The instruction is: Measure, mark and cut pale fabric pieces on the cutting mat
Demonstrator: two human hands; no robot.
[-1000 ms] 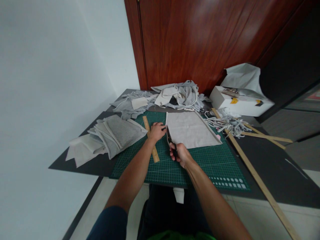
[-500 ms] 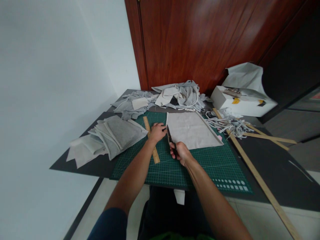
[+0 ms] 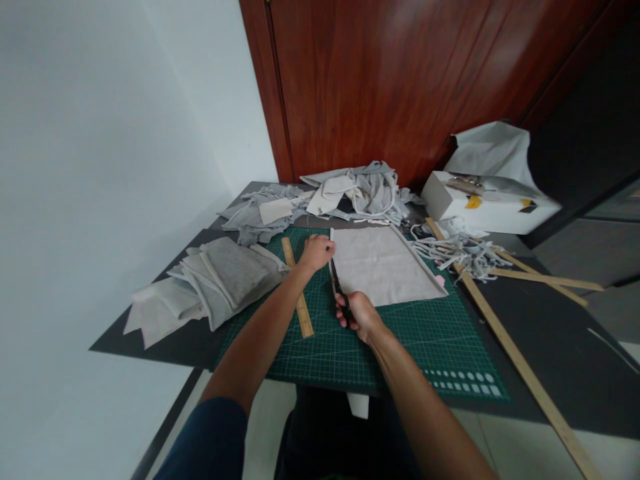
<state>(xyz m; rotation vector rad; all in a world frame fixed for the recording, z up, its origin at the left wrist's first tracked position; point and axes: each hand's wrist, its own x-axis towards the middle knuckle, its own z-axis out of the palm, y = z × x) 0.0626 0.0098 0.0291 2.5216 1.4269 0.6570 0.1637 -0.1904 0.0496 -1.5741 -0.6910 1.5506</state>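
Note:
A light grey fabric piece (image 3: 383, 263) with raised strips along its left and right edges lies flat on the green cutting mat (image 3: 320, 360). My right hand (image 3: 365, 317) is closed round the handles of black scissors (image 3: 337, 283), their blades pointing away from me along the fabric's left edge. At that edge, further up, my left hand (image 3: 318, 252) is closed with its fingertips pinching the border, just beyond the scissor tips. A small dark spot shows at those fingertips; I cannot make it out. Left of the fabric lies a short wooden ruler (image 3: 303, 313), partly under my left forearm.
Folded grey fabric pieces (image 3: 233, 273) are stacked at the left. Scrap fabric (image 3: 370, 190) is heaped at the back. At the right are a tangle of cut strips (image 3: 465, 257), a long wooden ruler (image 3: 515, 353) and a white box (image 3: 485, 207) against the door side.
My left hand has moved slightly up along the fabric's left edge. The scissors in my right hand have moved a little toward me. The view has shifted slightly.

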